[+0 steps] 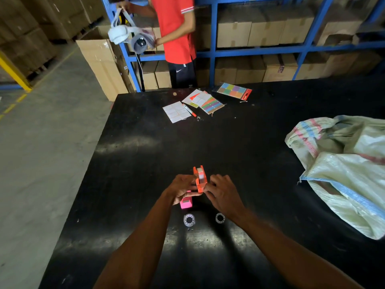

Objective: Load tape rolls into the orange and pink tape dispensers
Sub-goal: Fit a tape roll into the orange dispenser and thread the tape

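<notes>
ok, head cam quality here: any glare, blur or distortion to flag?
Head view: glare patches on the black table; wide-angle bowing of the blue shelving; motion blur on the bystander's white headset; orange dispenser in both hands reads fairly sharp.

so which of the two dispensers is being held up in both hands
The orange dispenser, gripped between the left hand and right hand. The pink dispenser sits on the black table, partly hidden under the left hand.

Both hands, the left hand [181, 187] and the right hand [221, 191], hold the orange dispenser [200, 179] above the black table [239, 153], with the pink dispenser [185, 202] and two tape rolls [189, 220] lying near.
</notes>
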### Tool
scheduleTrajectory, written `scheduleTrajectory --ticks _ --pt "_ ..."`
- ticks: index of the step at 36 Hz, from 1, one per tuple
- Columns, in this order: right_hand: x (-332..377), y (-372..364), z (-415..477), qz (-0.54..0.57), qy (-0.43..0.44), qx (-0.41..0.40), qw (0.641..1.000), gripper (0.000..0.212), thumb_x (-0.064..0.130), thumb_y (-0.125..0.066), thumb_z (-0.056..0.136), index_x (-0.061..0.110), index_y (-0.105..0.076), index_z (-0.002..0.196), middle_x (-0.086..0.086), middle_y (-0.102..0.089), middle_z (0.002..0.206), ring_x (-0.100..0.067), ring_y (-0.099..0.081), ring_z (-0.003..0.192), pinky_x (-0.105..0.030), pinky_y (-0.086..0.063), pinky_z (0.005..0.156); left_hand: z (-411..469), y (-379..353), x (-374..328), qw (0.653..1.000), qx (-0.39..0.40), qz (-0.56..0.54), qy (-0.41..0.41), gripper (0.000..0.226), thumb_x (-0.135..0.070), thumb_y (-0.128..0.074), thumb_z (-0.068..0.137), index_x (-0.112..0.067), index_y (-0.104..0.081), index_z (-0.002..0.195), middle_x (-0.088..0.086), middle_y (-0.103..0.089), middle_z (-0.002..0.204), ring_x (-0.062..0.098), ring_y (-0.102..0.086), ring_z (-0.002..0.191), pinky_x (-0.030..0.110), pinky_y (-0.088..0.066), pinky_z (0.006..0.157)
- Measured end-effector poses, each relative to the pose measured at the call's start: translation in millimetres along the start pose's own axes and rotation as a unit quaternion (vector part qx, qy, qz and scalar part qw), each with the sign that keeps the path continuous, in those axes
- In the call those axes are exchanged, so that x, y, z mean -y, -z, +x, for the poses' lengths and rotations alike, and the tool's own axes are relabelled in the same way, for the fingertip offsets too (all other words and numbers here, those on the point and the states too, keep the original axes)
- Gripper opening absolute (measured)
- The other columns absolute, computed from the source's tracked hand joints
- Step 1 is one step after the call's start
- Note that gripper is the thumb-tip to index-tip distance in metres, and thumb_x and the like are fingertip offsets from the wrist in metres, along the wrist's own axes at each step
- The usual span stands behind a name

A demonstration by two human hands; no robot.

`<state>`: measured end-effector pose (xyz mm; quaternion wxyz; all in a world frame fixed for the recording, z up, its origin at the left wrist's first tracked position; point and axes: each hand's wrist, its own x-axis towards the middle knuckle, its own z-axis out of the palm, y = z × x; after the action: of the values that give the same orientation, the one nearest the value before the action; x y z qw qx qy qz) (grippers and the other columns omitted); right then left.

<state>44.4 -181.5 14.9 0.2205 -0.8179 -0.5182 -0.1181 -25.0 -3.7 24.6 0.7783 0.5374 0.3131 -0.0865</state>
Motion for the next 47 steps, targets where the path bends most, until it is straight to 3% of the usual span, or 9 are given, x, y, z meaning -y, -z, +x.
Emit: scheduleTrajectory --ticks 6,10,15,18,21,27,33,36,47 --pt "-7 -14 -17 -0.015 0.004 0.011 1.0 0.007 0.03 -0.073 0.084 0.025 -0.068 0.083 0.004 -0.058 0.083 -0.017 -0.055 0.076 -0.034 -0.034 0.071 6 -5 -1 1.0 0.007 -0.004 0.003 0.034 -0.023 -0.061 0.096 0.004 -0.067 0.116 0.018 -0.075 0.104 0.025 -0.076 0.089 0.036 -0.063 0.073" --pt "-17 -20 -25 0.068 -0.136 -0.008 0.988 0.016 0.028 -0.07 0.088 0.021 -0.065 0.075 0.003 -0.057 0.078 -0.019 -0.056 0.076 -0.038 -0.04 0.071 11 -7 -5 1.0 0.011 0.014 0.007 0.033 -0.017 -0.058 0.097 0.005 -0.063 0.121 0.022 -0.072 0.112 0.027 -0.076 0.091 0.038 -0.063 0.076" --pt "-36 -20 -6 0.303 -0.338 0.02 0.891 0.018 0.02 -0.059 0.099 0.013 -0.071 0.109 -0.004 -0.069 0.101 -0.016 -0.069 0.081 -0.025 -0.054 0.075 22 -7 -1 0.999 0.011 0.042 0.024 0.028 -0.012 -0.053 0.1 0.004 -0.063 0.12 0.025 -0.068 0.121 0.031 -0.073 0.095 0.043 -0.062 0.084" --pt "-43 -24 6 0.387 -0.365 0.107 0.84 0.023 0.024 -0.058 0.1 0.014 -0.071 0.117 -0.001 -0.075 0.094 -0.017 -0.076 0.076 -0.027 -0.058 0.069 27 -12 4 0.998 0.014 0.054 0.035 0.029 -0.013 -0.051 0.101 0.003 -0.063 0.122 0.025 -0.069 0.115 0.035 -0.07 0.101 0.045 -0.058 0.09" --pt "-44 -34 10 0.392 -0.352 0.139 0.838 0.022 0.018 -0.062 0.097 0.018 -0.073 0.116 0.001 -0.076 0.087 -0.022 -0.076 0.083 -0.037 -0.061 0.076 31 -21 9 0.998 -0.006 0.054 0.041 0.029 -0.014 -0.048 0.102 0.003 -0.064 0.12 0.02 -0.07 0.104 0.029 -0.072 0.09 0.043 -0.057 0.089" --pt "-44 -53 3 0.372 -0.358 0.149 0.843 0.022 0.011 -0.059 0.097 0.017 -0.075 0.111 -0.003 -0.078 0.085 -0.026 -0.077 0.082 -0.039 -0.062 0.071 46 -33 23 0.988 -0.118 0.073 0.07 0.029 0.004 -0.045 0.101 -0.002 -0.059 0.076 -0.004 -0.066 0.047 0.008 -0.064 0.041 0.024 -0.055 0.048" --pt "-45 -69 -2 0.28 -0.353 0.19 0.872 0.025 0.02 -0.059 0.094 0.026 -0.076 0.111 -0.002 -0.08 0.097 -0.019 -0.074 0.088 -0.039 -0.057 0.079 59 -35 38 0.966 -0.209 0.143 0.055 0.022 -0.004 -0.056 0.095 0.008 -0.07 0.107 0.021 -0.072 0.093 0.032 -0.07 0.091 0.047 -0.058 0.092" --pt "-45 -77 -2 0.266 -0.359 0.199 0.872 0.025 0.021 -0.059 0.093 0.025 -0.076 0.111 -0.003 -0.079 0.098 -0.022 -0.072 0.088 -0.04 -0.056 0.078 62 -37 43 0.955 -0.239 0.175 0.037 0.023 -0.004 -0.06 0.093 0.011 -0.072 0.107 0.035 -0.071 0.103 0.045 -0.07 0.098 0.053 -0.056 0.091" --pt "-43 -87 -3 0.224 -0.389 0.183 0.875 0.03 0.022 -0.062 0.092 0.032 -0.073 0.118 0.0 -0.079 0.101 -0.021 -0.072 0.09 -0.033 -0.055 0.075 69 -37 44 0.912 -0.231 0.338 0.023 0.029 -0.021 -0.06 0.096 0.002 -0.077 0.094 0.028 -0.075 0.09 0.04 -0.073 0.088 0.042 -0.056 0.074"
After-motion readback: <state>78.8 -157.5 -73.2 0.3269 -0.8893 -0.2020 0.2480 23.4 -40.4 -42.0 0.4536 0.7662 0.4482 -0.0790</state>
